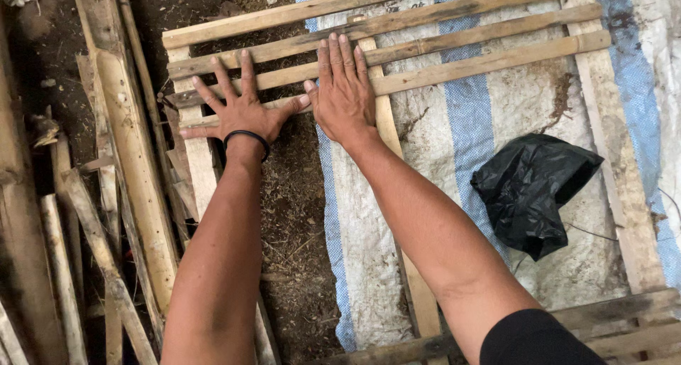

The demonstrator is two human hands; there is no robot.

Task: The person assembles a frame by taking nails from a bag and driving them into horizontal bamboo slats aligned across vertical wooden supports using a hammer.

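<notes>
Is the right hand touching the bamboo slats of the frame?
Touching. The head view shows the right hand lying flat, palm down, on the bamboo slats, with no gap visible.

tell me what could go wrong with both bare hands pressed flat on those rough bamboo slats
1. Splinters: the left hand and right hand lie flat and unprotected on the rough split bamboo slats, whose edges look frayed.
2. Pinching: fingers spread across the narrow gaps between slats could get caught if a slat shifts.
3. Snagging: the crumpled black plastic bag inside the pale wooden frame might catch if the frame moves.
</notes>
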